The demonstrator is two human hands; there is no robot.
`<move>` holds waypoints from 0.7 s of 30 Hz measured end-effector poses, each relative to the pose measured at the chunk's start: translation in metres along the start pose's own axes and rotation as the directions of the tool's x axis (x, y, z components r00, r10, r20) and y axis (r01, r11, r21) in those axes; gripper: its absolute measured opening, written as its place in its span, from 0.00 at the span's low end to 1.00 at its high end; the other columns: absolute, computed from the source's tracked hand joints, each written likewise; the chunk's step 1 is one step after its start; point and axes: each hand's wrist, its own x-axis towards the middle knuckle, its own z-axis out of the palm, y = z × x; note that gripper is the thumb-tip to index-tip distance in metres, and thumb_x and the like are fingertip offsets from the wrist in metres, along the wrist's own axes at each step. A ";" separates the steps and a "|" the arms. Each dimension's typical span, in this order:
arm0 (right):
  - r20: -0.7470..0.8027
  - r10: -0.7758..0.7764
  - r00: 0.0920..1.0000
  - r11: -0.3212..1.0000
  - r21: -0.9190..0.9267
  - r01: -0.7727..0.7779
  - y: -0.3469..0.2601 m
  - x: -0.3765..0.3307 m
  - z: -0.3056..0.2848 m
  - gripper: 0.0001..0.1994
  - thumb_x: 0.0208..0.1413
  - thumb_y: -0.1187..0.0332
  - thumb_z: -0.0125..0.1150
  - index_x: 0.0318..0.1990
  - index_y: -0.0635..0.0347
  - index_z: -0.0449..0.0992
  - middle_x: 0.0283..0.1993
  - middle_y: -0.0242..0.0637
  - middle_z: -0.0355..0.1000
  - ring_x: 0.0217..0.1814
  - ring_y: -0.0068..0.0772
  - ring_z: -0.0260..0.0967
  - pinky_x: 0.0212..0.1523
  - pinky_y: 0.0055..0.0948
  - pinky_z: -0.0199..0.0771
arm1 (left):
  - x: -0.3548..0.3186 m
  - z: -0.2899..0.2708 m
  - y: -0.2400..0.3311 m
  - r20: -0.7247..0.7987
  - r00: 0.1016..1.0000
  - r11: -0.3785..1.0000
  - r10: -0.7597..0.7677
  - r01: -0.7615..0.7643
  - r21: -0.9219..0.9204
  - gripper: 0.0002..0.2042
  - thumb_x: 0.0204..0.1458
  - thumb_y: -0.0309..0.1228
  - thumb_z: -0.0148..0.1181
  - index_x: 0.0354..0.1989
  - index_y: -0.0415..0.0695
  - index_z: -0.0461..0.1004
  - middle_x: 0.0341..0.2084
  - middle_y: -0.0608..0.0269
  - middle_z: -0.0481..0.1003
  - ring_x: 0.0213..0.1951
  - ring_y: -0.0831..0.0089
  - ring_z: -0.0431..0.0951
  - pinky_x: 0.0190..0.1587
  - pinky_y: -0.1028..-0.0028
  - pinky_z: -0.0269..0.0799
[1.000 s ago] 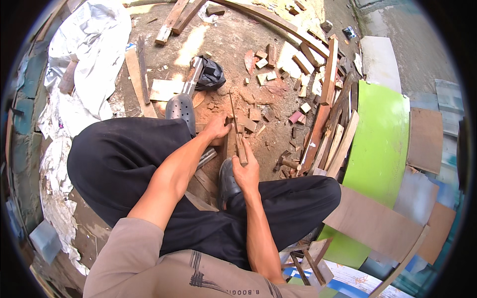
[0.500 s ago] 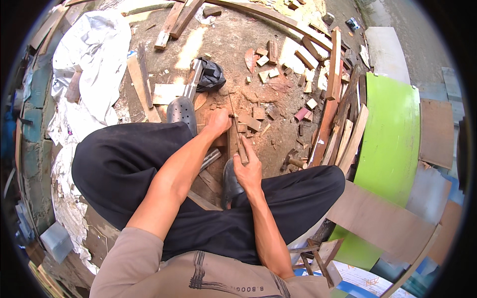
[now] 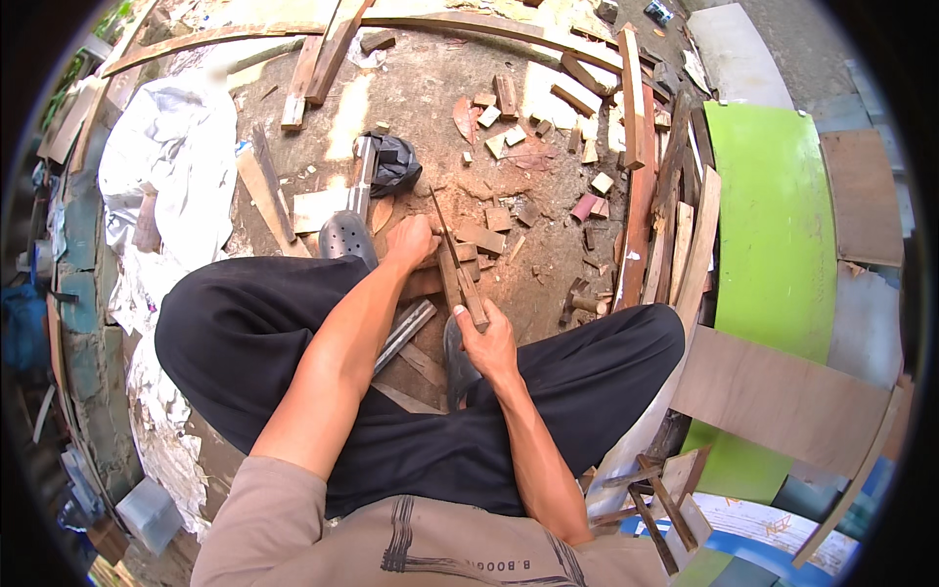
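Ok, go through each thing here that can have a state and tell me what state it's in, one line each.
Left hand: closed on the far part of the wood strip.
Right hand: gripping the near end.
Wood strip: held slanted between both hands.
Green panel: lying flat.
White sheet: crumpled.
Wood offcuts: scattered loose.

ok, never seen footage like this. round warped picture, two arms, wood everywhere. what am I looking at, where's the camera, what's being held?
There is no machine here. A person wears a wide fisheye camera on the head, looking down, so straight edges bend near the rim. The arms coming up from the bottom are the person's own, above black trousers.

The right hand grips the near end of a narrow wooden strip that points away from the person. The left hand rests on the wood beside the strip's far part; what it grips, if anything, I cannot tell.

On the dirt ground lie many small wood offcuts, a grey sandal, long planks, a white plastic sheet at the left and a curved green panel at the right.
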 end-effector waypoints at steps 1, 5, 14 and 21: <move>-0.021 -0.004 1.000 0.996 -0.084 0.003 -0.005 -0.001 -0.002 0.20 0.59 0.56 0.64 0.34 0.69 0.73 0.31 0.61 0.73 0.35 0.63 0.72 0.40 0.47 0.71 | -0.001 0.002 0.001 0.012 1.000 1.000 -0.006 0.006 0.011 0.13 0.47 0.37 0.69 0.40 0.48 0.85 0.40 0.44 0.82 0.47 0.51 0.82 0.49 0.56 0.78; -0.063 0.022 0.998 0.992 -0.125 -0.030 -0.023 -0.012 -0.003 0.17 0.59 0.60 0.63 0.31 0.68 0.72 0.29 0.59 0.73 0.34 0.62 0.73 0.38 0.47 0.70 | -0.001 0.000 0.007 0.014 1.000 0.999 -0.021 0.021 0.040 0.11 0.48 0.36 0.67 0.38 0.47 0.86 0.39 0.44 0.82 0.44 0.50 0.83 0.47 0.55 0.78; -0.061 0.004 0.998 0.976 -0.217 -0.017 -0.043 -0.061 -0.022 0.13 0.57 0.64 0.61 0.29 0.66 0.71 0.24 0.55 0.70 0.27 0.61 0.70 0.31 0.46 0.68 | -0.004 0.010 -0.003 -0.088 0.996 1.000 0.019 -0.020 -0.014 0.10 0.47 0.35 0.65 0.35 0.45 0.85 0.37 0.43 0.82 0.43 0.50 0.84 0.46 0.55 0.79; -0.110 0.023 0.994 0.979 -0.198 -0.045 -0.044 -0.052 -0.020 0.14 0.59 0.63 0.63 0.45 0.64 0.74 0.31 0.52 0.77 0.32 0.52 0.77 0.37 0.41 0.74 | -0.005 0.019 0.000 -0.033 0.999 1.000 -0.015 0.015 0.003 0.12 0.47 0.35 0.62 0.36 0.42 0.84 0.39 0.43 0.82 0.46 0.49 0.82 0.49 0.53 0.77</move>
